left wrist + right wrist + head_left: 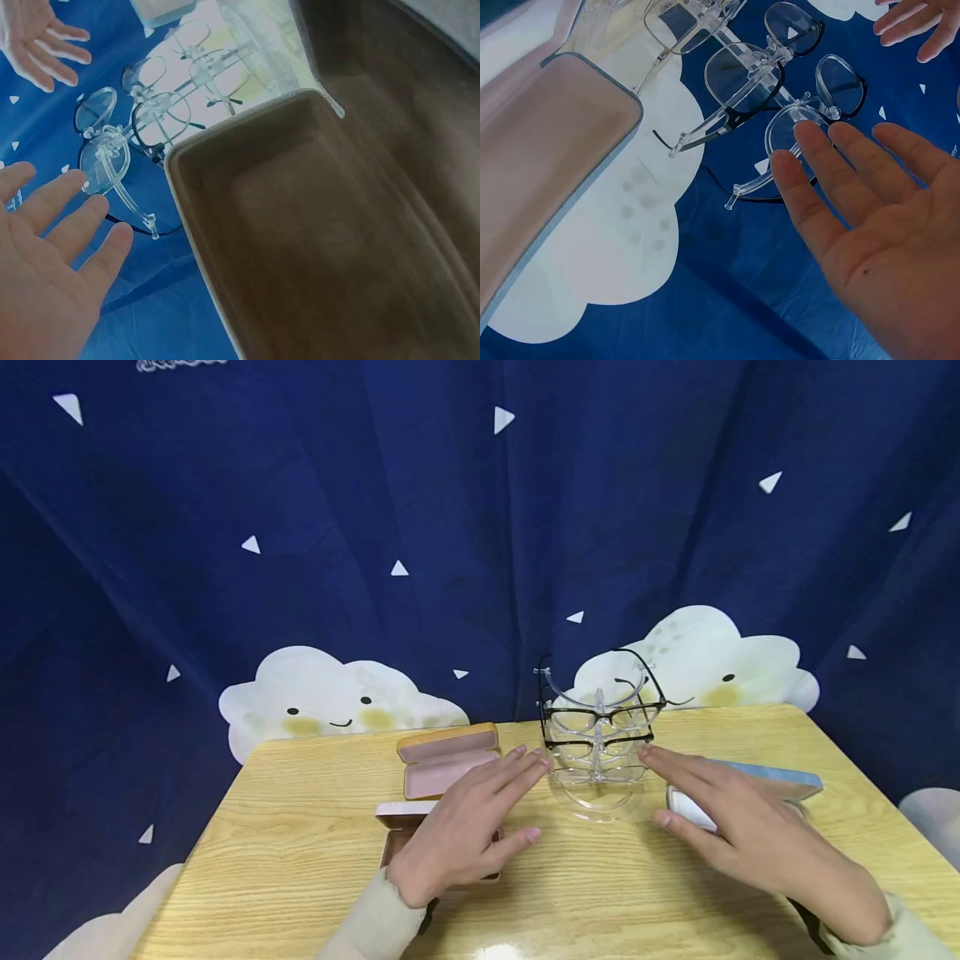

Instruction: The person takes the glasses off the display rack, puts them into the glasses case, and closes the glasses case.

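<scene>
A clear display stand [597, 760] holds several pairs of eyeglasses, one above another. Two pairs with black frames, the upper eyeglasses [600, 716] and the middle eyeglasses [558, 744], sit over a thin-framed pair [596, 774]. My left hand [468, 827], fingers extended, reaches to the stand's left side over an open brown-lined case [270, 225]. On the other side my right hand [738, 822] has its fingers stretched toward the stand, above an open blue case [783, 779]. Neither hand holds anything; both palms show in the wrist views.
An open case with an orange shell and pink lining [450, 770] lies behind my left hand. Everything stands on a light wooden table [300, 843]. Behind its far edge hangs a dark blue curtain [450, 510] with white clouds and triangles.
</scene>
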Tool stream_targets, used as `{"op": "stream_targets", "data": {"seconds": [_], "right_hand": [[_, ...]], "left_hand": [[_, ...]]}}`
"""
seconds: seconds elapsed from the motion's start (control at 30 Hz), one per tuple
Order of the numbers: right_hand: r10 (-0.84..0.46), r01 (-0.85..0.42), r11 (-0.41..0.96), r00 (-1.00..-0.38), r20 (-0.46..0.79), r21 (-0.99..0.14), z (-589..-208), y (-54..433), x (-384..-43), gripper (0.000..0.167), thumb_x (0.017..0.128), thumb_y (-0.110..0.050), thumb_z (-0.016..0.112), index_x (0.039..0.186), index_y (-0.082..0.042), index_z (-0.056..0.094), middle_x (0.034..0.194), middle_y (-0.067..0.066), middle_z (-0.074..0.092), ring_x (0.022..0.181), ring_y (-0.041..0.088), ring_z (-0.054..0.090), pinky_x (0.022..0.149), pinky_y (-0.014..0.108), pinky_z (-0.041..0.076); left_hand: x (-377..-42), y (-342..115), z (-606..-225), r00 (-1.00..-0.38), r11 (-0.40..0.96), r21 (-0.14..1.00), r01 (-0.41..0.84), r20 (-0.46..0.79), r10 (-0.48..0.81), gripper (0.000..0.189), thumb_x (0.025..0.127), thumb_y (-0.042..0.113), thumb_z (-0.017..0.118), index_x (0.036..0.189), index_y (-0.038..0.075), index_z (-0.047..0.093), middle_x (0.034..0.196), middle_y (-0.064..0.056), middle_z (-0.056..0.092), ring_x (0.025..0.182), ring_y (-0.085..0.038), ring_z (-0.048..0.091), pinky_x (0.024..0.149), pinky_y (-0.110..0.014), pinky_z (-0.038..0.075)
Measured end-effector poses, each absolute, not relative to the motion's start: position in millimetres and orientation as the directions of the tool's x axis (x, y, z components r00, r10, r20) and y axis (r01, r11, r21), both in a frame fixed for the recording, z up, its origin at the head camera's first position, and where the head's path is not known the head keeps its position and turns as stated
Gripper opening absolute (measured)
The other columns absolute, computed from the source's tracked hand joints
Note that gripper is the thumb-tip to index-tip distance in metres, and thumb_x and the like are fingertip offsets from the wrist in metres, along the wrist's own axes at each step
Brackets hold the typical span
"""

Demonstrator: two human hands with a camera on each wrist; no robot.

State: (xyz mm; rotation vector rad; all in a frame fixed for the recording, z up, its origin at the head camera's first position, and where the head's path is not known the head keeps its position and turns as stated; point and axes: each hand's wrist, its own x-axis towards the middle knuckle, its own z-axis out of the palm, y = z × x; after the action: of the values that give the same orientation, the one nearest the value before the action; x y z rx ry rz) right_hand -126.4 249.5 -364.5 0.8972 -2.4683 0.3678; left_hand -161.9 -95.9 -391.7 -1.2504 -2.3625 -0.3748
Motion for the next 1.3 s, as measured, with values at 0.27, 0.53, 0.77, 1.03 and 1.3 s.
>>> {"op": "stream_targets", "data": {"seconds": [0.27,0.53,0.77,1.03,1.3], "right_hand": [[-0.493,-0.634,0.768,-0.670,0.554,-0.084,-357,252,-130,0.071,0.085,-0.029,0.085,0.149,-0.021,0.058,0.139,0.001,0.070,0.116,0.026,0.073,0.105,0.010,0.040],[-0.459,-0.612,0.788,-0.658,0.597,-0.069,-349,260,-133,0.069,0.079,-0.025,0.089,0.143,-0.019,0.063,0.132,0.001,0.074,0.106,0.022,0.076,0.087,0.023,0.054],[-0.430,-0.607,0.790,-0.648,0.628,-0.085,-343,268,-137,0.069,0.078,-0.019,0.089,0.142,-0.017,0.064,0.127,0.006,0.076,0.073,0.001,0.069,0.072,0.023,0.053],[-0.427,-0.613,0.788,-0.608,0.669,-0.054,-341,274,-147,0.071,0.073,-0.011,0.089,0.141,-0.015,0.066,0.123,0.005,0.077,0.090,0.022,0.078,0.075,0.027,0.056],[-0.402,-0.636,0.767,-0.580,0.709,-0.085,-337,279,-162,0.063,0.071,-0.002,0.086,0.132,-0.011,0.071,0.107,0.002,0.080,0.079,0.019,0.073,0.058,0.015,0.046]], "left_hand": [[-165,-95,-387,-0.527,0.573,0.093,0.814,0.532,0.662,0.066,0.104,0.043,0.060,0.160,0.014,0.041,0.161,-0.002,0.051,0.149,-0.021,0.050,0.120,-0.042,0.047],[-173,-98,-379,-0.541,0.573,0.145,0.807,0.571,0.617,0.062,0.106,0.042,0.056,0.159,0.013,0.042,0.157,-0.003,0.055,0.143,-0.021,0.057,0.117,-0.039,0.050],[-178,-96,-374,-0.534,0.543,0.190,0.818,0.605,0.591,0.062,0.102,0.034,0.063,0.158,0.013,0.044,0.153,-0.007,0.059,0.139,-0.021,0.060,0.115,-0.037,0.051],[-183,-92,-366,-0.542,0.522,0.235,0.820,0.614,0.575,0.061,0.103,0.032,0.062,0.157,0.011,0.045,0.154,-0.006,0.058,0.139,-0.020,0.061,0.115,-0.036,0.052],[-188,-86,-357,-0.589,0.523,0.315,0.792,0.619,0.520,0.054,0.103,0.031,0.064,0.153,0.015,0.051,0.150,-0.004,0.062,0.136,-0.018,0.062,0.114,-0.038,0.053]]}}
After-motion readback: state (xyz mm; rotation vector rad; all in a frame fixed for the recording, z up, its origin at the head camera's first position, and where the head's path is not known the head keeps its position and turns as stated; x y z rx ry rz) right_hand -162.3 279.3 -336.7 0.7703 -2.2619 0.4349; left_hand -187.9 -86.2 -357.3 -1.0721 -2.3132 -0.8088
